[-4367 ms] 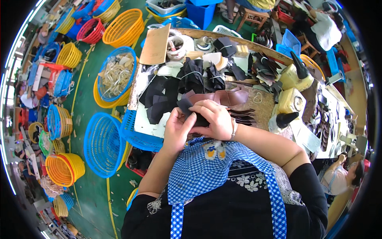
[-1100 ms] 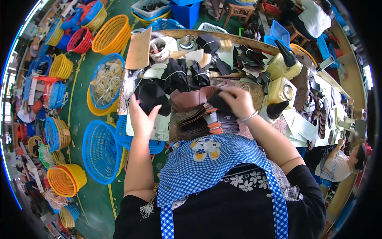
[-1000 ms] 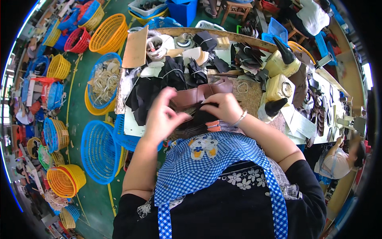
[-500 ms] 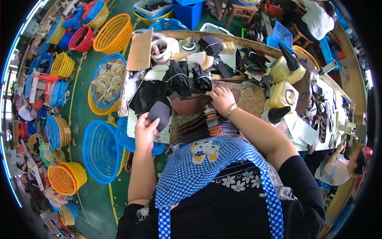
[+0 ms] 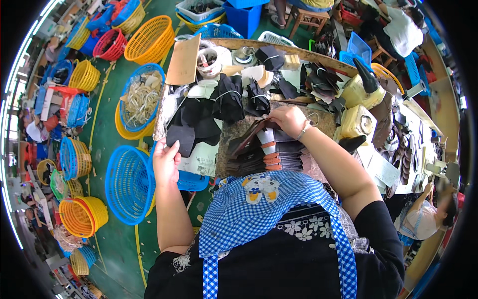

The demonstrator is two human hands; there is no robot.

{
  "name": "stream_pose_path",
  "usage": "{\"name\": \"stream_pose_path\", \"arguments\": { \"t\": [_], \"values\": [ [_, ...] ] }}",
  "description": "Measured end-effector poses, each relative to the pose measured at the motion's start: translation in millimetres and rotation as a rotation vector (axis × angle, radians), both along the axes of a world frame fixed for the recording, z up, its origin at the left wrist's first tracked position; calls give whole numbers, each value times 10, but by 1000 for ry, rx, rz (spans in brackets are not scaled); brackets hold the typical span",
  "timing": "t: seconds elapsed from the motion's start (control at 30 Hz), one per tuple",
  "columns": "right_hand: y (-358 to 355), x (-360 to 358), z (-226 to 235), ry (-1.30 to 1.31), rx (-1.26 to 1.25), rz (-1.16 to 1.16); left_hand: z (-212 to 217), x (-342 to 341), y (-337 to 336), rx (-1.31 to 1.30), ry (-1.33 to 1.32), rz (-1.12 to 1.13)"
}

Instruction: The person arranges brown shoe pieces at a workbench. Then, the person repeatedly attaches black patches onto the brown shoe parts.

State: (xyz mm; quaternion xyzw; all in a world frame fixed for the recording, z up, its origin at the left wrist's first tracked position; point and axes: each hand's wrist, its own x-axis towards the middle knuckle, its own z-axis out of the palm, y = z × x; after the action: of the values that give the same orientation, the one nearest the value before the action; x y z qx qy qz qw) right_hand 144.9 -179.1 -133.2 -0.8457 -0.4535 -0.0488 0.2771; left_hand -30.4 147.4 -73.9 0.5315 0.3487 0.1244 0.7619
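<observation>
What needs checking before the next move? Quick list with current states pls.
1. Left hand has hold of the dark piece: ok, by its lower left edge.
2. Right hand has hold of the brown piece: ok, at its upper end.
3. Dark piece seen apart from the black pile: not ok, it overlaps the pile in this view.
4. Layers of the stack squared up: not ok, edges are stepped.
5. Right hand apart from the yellow container: ok, gap visible.
6. Underside of the dark piece: cannot tell, faces away.
</observation>
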Motion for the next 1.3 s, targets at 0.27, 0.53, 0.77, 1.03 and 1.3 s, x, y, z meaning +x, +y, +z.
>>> {"name": "stream_pose_path", "arguments": {
  "t": [0.27,0.53,0.77,1.03,1.3],
  "values": [
    [97,-322,468,-92,28,33,-67,-74,82,16,-2,-75],
    [-134,-1069,874,778,80,185,152,-4,-53,-68,-60,74],
    [-37,-817,889,1024,-227,439,395,299,-546,505,-155,-170],
    [209,-683,1369,732,24,309,589,510,-1075,864,-117,-1341],
    [-3,-728,1413,937,-86,169,660,479,-1092,707,-119,-1469]
  ]
}}
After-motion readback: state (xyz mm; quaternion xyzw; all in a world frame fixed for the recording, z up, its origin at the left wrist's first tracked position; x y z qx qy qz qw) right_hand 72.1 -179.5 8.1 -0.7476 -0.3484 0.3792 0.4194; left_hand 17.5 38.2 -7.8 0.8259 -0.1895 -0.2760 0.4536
